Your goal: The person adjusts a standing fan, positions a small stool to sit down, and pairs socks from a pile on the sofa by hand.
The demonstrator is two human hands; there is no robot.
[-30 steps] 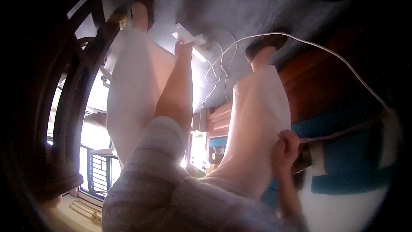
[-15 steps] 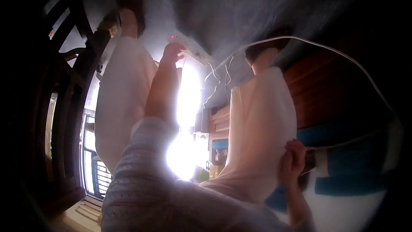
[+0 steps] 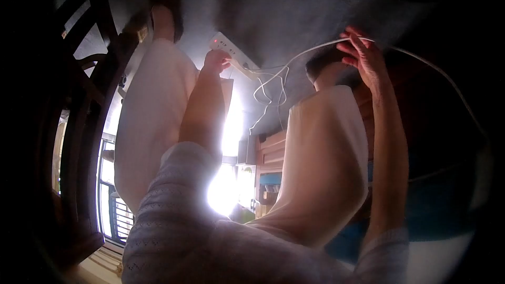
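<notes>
A white power strip [image 3: 239,59] with a small red light and several sockets lies slanted on the grey floor. My left hand [image 3: 215,61] is closed at its near edge, fingers curled against the strip. What sits beneath those fingers is partly hidden. Out to the right, my right hand [image 3: 363,55] reaches forward with its fingers apart. The white cable [image 3: 315,48] crosses this hand at the fingers, which seem to touch it without closing around it. Thinner white cord [image 3: 268,94] loops down from the strip between my legs.
My legs in pale trousers [image 3: 152,110] stand on both sides of the strip. A dark wooden slatted chair [image 3: 94,89] is at the left. Wooden furniture [image 3: 271,150] and a blue cloth [image 3: 442,194] are to the right. Bright window light glares from behind.
My right hand has moved forward from beside my right knee to the white cable, and its fingers have spread. The power strip has shifted slightly, with my left hand still at it.
</notes>
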